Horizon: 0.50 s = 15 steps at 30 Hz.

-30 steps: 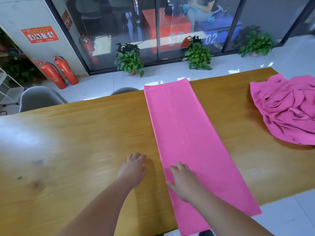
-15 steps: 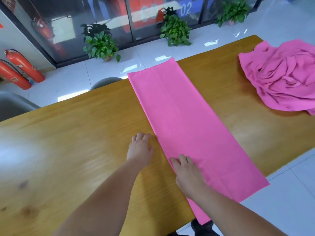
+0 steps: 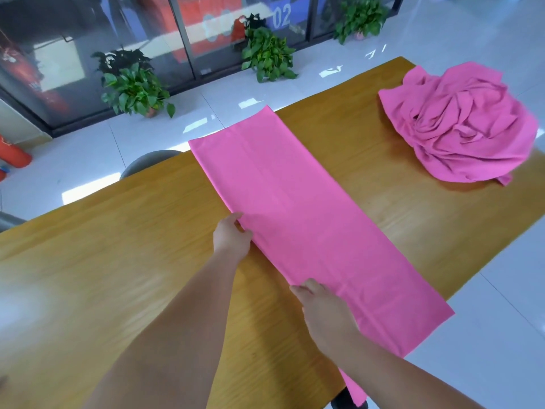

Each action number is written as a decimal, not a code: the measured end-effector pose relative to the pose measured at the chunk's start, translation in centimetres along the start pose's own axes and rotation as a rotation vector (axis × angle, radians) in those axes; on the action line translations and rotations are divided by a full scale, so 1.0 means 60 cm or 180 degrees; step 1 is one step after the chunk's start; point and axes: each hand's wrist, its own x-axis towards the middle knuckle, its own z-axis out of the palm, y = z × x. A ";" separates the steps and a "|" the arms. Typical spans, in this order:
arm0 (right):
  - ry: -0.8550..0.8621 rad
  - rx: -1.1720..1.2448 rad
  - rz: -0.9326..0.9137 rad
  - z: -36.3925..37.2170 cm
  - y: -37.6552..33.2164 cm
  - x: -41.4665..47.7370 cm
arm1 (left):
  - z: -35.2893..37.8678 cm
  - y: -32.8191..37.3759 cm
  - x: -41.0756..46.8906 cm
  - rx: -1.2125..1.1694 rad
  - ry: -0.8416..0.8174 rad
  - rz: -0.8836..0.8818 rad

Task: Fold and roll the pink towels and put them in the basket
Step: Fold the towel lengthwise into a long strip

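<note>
DESK: What's on your feed?

OPERATOR: On my head view, a folded pink towel [image 3: 298, 219] lies flat across the wooden bench [image 3: 118, 261] as a long, narrow strip. Its long axis runs from 11 o'clock at the far edge to 5 o'clock at the near edge. The near end hangs over the side of the bench. A lengthwise crease shows down its middle.

DESK: And the hands?

OPERATOR: Both are on the strip's 9 o'clock long edge. The left grip [image 3: 233, 239] is curled on that edge about halfway along, pinching the cloth. The right grip [image 3: 324, 311] is closer to me on the same edge. I cannot tell whether its fingers pinch the cloth or only rest on it.

DESK: Anything readable?

OPERATOR: White numerals "02" [image 3: 281, 15] on a blue panel behind the glass wall at 12 o'clock. At 2 o'clock, well apart from the strip, a crumpled heap of pink towels [image 3: 460, 125] sits on the bench.
</note>
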 end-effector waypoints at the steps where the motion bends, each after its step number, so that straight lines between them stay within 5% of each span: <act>1: -0.0027 -0.0048 -0.0046 -0.002 0.001 -0.003 | -0.002 -0.003 0.001 -0.0019 -0.0032 -0.0028; 15: -0.0240 0.0130 -0.0485 0.008 -0.044 -0.044 | -0.058 -0.042 -0.064 -0.0273 0.0005 -0.0251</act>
